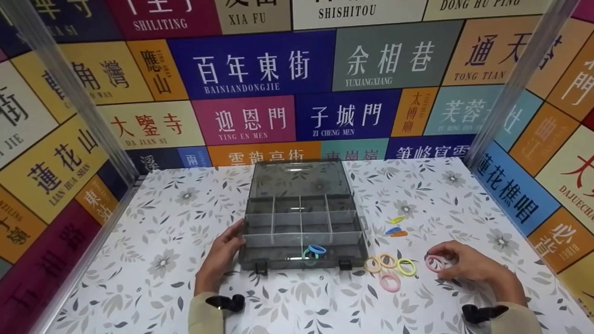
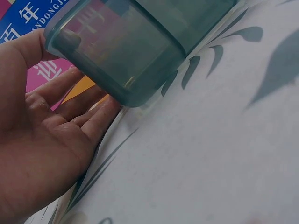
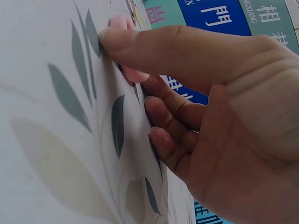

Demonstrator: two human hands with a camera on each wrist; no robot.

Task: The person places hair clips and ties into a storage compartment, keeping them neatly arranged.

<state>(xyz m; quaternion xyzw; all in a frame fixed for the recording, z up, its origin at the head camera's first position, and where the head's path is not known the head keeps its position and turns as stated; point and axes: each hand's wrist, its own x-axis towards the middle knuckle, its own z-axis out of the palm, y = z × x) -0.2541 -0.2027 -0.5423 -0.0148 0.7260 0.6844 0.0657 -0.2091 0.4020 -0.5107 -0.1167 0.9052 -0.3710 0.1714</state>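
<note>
A grey see-through storage box point(image 1: 302, 239) stands with its lid point(image 1: 299, 178) laid back, divided into several compartments. My left hand point(image 1: 222, 257) holds its left wall; in the left wrist view the thumb is over the rim and the fingers touch the outside of the wall point(image 2: 126, 95). Inside the front compartment lie a blue hair tie point(image 1: 317, 249) and a green one beside it. At right, my right hand point(image 1: 468, 265) pinches a pink hair tie point(image 3: 122, 21) between thumb and fingers, low at the tabletop.
Between box and right hand lie another pink hair tie point(image 1: 390, 289), a yellow one point(image 1: 408, 274) and two orange ones. Behind them are small yellow point(image 1: 397, 220), blue point(image 1: 393, 230) and orange point(image 1: 399, 234) hair clips. Sign-covered walls point(image 1: 250, 65) enclose the leaf-patterned tabletop point(image 1: 185, 222).
</note>
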